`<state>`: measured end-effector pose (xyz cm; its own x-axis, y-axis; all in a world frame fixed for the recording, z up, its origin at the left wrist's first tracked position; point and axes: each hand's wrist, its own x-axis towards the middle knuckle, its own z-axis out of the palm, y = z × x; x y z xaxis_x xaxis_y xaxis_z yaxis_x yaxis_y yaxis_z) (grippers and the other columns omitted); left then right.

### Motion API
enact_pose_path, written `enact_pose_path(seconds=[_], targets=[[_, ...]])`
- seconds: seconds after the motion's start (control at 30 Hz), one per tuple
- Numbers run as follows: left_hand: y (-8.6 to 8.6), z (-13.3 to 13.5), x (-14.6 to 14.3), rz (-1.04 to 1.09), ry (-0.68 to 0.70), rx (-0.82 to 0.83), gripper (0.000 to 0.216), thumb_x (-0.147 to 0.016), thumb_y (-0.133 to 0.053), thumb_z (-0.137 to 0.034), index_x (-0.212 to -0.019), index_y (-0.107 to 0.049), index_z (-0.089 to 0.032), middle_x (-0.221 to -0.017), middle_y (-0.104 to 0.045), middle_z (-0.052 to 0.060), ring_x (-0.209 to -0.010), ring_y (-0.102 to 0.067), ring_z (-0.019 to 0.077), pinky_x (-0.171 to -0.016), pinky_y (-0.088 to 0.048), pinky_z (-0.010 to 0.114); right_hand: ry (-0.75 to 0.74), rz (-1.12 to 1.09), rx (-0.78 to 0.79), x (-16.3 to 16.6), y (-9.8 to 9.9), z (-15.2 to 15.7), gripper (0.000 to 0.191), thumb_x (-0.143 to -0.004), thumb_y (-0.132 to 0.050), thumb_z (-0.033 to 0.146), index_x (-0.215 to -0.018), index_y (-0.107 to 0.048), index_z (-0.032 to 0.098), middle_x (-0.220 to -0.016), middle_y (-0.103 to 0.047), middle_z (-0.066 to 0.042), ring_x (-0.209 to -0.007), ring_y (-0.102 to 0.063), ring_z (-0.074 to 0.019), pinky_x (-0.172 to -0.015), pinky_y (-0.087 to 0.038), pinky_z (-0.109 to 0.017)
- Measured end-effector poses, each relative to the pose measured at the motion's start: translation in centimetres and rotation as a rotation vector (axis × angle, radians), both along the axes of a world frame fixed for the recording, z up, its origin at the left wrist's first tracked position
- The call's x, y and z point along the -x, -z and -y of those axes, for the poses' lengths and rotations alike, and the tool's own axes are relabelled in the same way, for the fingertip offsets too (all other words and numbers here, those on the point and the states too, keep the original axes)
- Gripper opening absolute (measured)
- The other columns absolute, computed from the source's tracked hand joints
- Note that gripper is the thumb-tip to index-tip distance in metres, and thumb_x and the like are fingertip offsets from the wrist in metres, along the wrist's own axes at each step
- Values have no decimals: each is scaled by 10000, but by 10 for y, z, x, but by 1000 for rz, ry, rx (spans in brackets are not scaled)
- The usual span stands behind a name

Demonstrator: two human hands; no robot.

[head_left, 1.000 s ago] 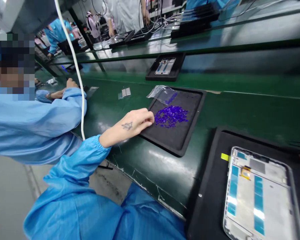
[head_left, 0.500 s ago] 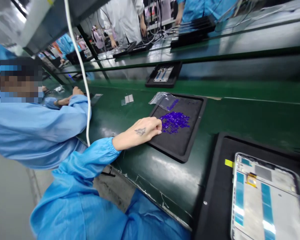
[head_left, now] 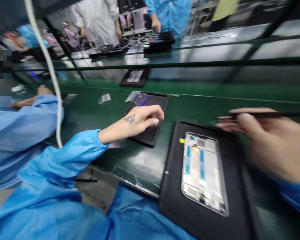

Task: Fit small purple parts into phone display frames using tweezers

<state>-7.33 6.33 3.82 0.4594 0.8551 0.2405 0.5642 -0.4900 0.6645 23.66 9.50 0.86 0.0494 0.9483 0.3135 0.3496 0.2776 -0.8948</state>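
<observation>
Head view, sole entry.

Item: device frame (head_left: 205, 173), pale, with blue strips; lying flat in the large black tray (head_left: 173, 190), near the desk's (head_left: 140, 161) front edge. The raised rim presumably keeps it from sliding; the open face stays accessible.

Item: yellow tab (head_left: 182, 140), beside the frame's upper left corner; purpose unclear.

Item: right hand (head_left: 272, 140), blurred, over the large tray's far right corner; fingers closed about a slender dark tool (head_left: 272, 115), held lengthwise like a pen, probably for fine control.

Item: left hand (head_left: 142, 120), above the small black tray (head_left: 150, 136); fingers curled, thumb and forefinger close together. Whether anything is pinched between them cannot be told.

Item: clear bag (head_left: 135, 97), purple matter (head_left: 145, 101) showing by it, across the small tray's far left corner, likely for easy reach.

Item: small pale sheet (head_left: 105, 97), on the desk, left of the bag.
</observation>
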Motion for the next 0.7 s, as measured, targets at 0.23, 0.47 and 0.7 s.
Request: enact_pose_path(seconds=[0.23,0.47,0.7], targets=[[22,-28,-94,546,274,613,268,-840,-750,-360,-874,-671,-107,-756,-643,14,-663,-579,86,-674,-460,229,-80,-288,-70,4,-6,6,284,-845,-724,480,-970,-695,227,-859,-761,-32,-724,-737,-182,-684,-595,-320],[43,-29,-102,855,212,977,377,-781,-837,-415,-903,-685,-92,-773,-633,5,-662,-580,49,-682,-463,177,-125,-415,-22,-5,-15,25,224,-861,-722,464,-961,-717,264,-853,-767,-25,-741,-735,-185,-718,-591,-325],[48,-29,-104,954,186,1025,367,-764,-857,-398,-871,-675,-98,-775,-649,7,-675,-603,50,-688,-473,168,-164,-199,46,-1,-3,31,291,-807,-764,507,-949,-756,253,-826,-760,-15,-736,-728,-183,-735,-609,-325]])
